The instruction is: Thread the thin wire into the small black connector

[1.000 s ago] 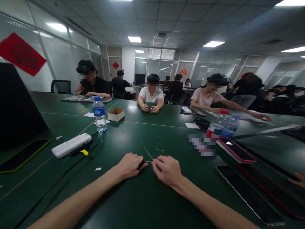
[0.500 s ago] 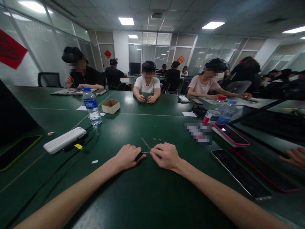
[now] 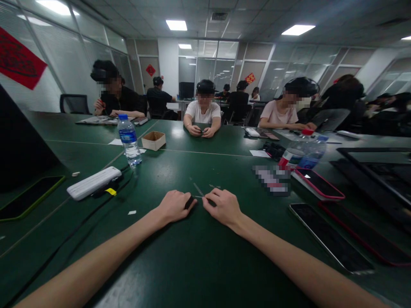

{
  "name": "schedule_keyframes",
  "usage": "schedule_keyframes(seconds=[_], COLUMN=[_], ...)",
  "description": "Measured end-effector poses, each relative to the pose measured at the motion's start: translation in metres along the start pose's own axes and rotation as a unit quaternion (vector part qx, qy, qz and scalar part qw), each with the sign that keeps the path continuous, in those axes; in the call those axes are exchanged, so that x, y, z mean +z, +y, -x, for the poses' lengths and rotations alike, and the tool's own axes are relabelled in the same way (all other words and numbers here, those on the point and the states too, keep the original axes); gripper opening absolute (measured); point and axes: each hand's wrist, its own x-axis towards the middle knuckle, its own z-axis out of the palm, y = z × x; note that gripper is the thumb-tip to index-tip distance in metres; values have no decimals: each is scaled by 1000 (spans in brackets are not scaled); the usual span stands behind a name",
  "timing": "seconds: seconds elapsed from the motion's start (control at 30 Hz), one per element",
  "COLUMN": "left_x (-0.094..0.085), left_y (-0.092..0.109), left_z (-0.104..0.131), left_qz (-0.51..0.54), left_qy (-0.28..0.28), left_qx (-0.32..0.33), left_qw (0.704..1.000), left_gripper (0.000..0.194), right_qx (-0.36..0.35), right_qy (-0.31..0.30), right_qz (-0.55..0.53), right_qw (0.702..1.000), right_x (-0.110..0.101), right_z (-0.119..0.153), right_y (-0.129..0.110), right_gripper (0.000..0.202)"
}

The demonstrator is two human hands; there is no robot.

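Left hand point(image 3: 175, 208) closed round small dark piece point(image 3: 189, 202); right hand point(image 3: 226, 208) pinches thin strip point(image 3: 198, 188). Strip judged light, fairly stiff; best held at near end.

Black piece point(image 3: 190, 202) in left hand point(image 3: 176, 206), slanted pale strip point(image 3: 198, 189) in right hand point(image 3: 224, 206)

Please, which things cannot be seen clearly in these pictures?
All in the head view:
Black object in left hand: partly hidden by fingers.
Dark piece in right hand: likewise.
Thin strip beside it: too small to identify.
Flat item: masked by pixelation.
Green-edged phone: cut off by left edge.
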Motion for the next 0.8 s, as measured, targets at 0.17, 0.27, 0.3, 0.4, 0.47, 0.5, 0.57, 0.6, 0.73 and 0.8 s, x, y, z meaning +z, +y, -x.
schedule_keyframes(seconds=[0.17, 0.27, 0.3, 0.4, 0.47, 0.5, 0.57, 0.6, 0.73, 0.8], left_x=[3, 4, 4, 3, 3, 3, 3, 3, 4, 5], left_y=[0, 0, 1, 1, 1, 0, -1, -2, -4, -4], left_z=[-2, -2, -2, -2, -1, 0, 0, 0, 0, -1], left_qz=[4, 3, 3, 5, 7, 8, 8, 8, 6, 0], left_qy=[3, 9, 10, 10, 11, 12, 16, 16, 15, 13], left_qx=[-18, -18, -17, -16, -10, -6, 2, 5, 20, 26], left_qw=[1000, 1000, 1000, 1000, 1000, 1000, 1000, 1000, 1000, 1000], left_gripper=[45, 45, 45, 43, 42, 42, 42, 42, 41, 41], right_qx=[3, 11, 13, 14, 10, 6, -1, -4, -13, -20], right_qy=[-10, -18, -22, -35, -39, -41, -43, -43, -37, -32], right_qz=[8, 13, 15, 22, 26, 28, 27, 27, 25, 26], right_qw=[1000, 1000, 1000, 999, 999, 999, 999, 999, 999, 999], right_x=[-1, -1, -1, -2, -2, -2, -2, -1, 0, 0], right_z=[0, 0, 0, 1, 2, 2, 2, 2, 2, 2], right_y=[-3, -4, -4, -5, -6, -6, -6, -5, -4, -4], right_gripper=[29, 30, 30, 31, 32, 32, 32, 33, 33, 32])
